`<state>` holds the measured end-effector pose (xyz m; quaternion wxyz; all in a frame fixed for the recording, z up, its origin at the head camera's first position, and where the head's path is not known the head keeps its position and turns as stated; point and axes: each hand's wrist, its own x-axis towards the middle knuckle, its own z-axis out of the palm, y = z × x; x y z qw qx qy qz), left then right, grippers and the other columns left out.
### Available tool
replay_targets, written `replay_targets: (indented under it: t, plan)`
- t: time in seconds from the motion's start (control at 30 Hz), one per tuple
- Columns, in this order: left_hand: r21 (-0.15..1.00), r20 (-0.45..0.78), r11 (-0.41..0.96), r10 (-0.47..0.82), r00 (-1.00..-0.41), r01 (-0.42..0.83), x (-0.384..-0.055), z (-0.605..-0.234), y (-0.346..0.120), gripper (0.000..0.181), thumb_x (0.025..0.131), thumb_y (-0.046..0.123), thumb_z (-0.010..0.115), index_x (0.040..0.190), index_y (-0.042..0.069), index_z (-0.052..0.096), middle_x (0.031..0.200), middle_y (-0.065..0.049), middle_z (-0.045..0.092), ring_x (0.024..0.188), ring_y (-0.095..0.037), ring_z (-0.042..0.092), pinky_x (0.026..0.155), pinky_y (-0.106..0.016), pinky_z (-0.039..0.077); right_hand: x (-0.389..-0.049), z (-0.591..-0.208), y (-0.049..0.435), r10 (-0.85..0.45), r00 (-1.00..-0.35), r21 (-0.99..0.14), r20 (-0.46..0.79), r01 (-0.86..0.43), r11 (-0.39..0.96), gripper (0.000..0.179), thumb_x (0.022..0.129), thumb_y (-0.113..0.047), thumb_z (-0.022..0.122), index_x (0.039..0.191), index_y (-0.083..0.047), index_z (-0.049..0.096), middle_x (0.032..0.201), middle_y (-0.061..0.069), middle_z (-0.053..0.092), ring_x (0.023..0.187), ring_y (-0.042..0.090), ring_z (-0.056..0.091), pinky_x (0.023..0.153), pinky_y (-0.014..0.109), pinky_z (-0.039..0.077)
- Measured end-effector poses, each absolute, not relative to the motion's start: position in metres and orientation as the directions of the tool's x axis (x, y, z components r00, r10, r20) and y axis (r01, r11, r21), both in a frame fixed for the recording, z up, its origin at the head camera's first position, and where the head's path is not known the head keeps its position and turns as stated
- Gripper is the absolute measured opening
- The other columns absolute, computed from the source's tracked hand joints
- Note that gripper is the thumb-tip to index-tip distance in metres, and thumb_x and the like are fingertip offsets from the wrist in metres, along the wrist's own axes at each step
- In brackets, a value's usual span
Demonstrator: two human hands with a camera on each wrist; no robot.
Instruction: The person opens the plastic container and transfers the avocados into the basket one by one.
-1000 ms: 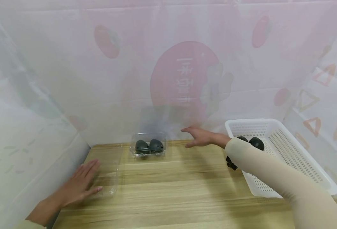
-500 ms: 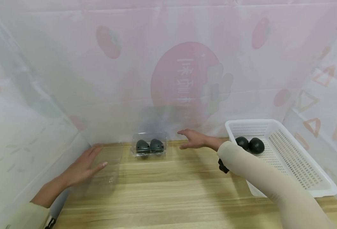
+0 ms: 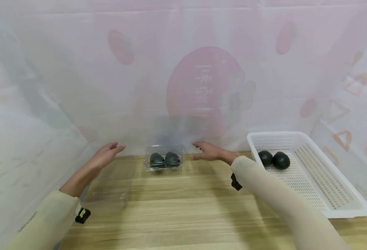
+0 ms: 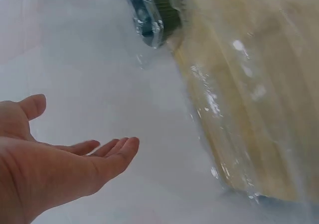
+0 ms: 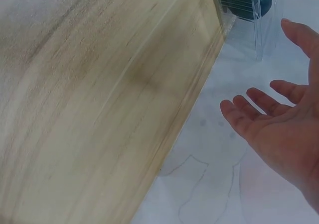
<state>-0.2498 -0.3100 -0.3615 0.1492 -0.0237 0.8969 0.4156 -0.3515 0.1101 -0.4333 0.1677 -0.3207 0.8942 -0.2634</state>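
A clear plastic clamshell box (image 3: 164, 169) stands at the back of the wooden table. Two dark green fruits that look like avocados (image 3: 172, 159) sit side by side in it. To its left, my left hand (image 3: 107, 154) hovers with fingers extended, apart from the box. Just right of the box, my right hand (image 3: 210, 151) is held with its thumb and fingers spread, touching nothing visible. In the right wrist view, part of the box (image 5: 256, 25) shows beyond the thumb. A larger clear plastic sheet or tray (image 3: 111, 185) lies under my left forearm.
A white perforated basket (image 3: 305, 180) stands on the right of the table (image 3: 183, 215), with two dark avocados (image 3: 281, 160) at its back left. Printed cloth walls (image 3: 133, 86) enclose the table at the back and both sides.
My left hand has risen off the clear plastic and moved forward and right toward the box. My right hand has shifted slightly left, uncovering the avocados in the basket.
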Motion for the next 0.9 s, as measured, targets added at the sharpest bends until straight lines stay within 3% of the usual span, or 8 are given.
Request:
replay_targets:
  t: [0.3, 0.63, 0.9]
  plan:
    - [0.849, -0.359, 0.463, 0.149, -0.921, -0.256, -0.276, -0.363, -0.281, 0.092, 0.114, 0.041, 0.045, 0.164, -0.007, -0.015, 0.172, -0.029, -0.018, 0.16, -0.051, 0.003, 0.127, -0.062, 0.015, -0.349, -0.439, 0.1, -0.601, -0.783, -0.702, -0.159, -0.338, 0.626, 0.079, 0.108, -0.037, 0.062, 0.166, 0.002, 0.025, 0.166, 0.026, 0.036, 0.151, 0.041, 0.04, 0.12, 0.057, 0.038]
    - [0.803, -0.433, 0.502, 0.123, -0.893, -0.321, -0.293, -0.369, -0.247, 0.089, 0.113, 0.036, 0.049, 0.165, -0.007, -0.009, 0.175, -0.027, -0.007, 0.161, -0.047, 0.007, 0.127, -0.061, 0.02, -0.346, -0.449, 0.083, -0.516, -0.808, -0.903, -0.286, 0.048, 0.426, 0.078, 0.111, -0.023, 0.059, 0.168, 0.004, 0.013, 0.171, 0.029, 0.021, 0.148, 0.044, 0.043, 0.116, 0.057, 0.043]
    - [0.778, -0.463, 0.519, 0.093, -0.881, -0.354, -0.302, -0.381, -0.232, 0.09, 0.112, 0.027, 0.054, 0.165, -0.008, -0.01, 0.174, -0.027, -0.012, 0.161, -0.048, 0.0, 0.125, -0.065, 0.02, -0.343, -0.455, 0.069, -0.499, -0.809, -0.925, -0.311, 0.136, 0.355, 0.076, 0.111, -0.021, 0.056, 0.168, 0.004, 0.012, 0.174, 0.025, 0.014, 0.15, 0.047, 0.04, 0.116, 0.058, 0.043]
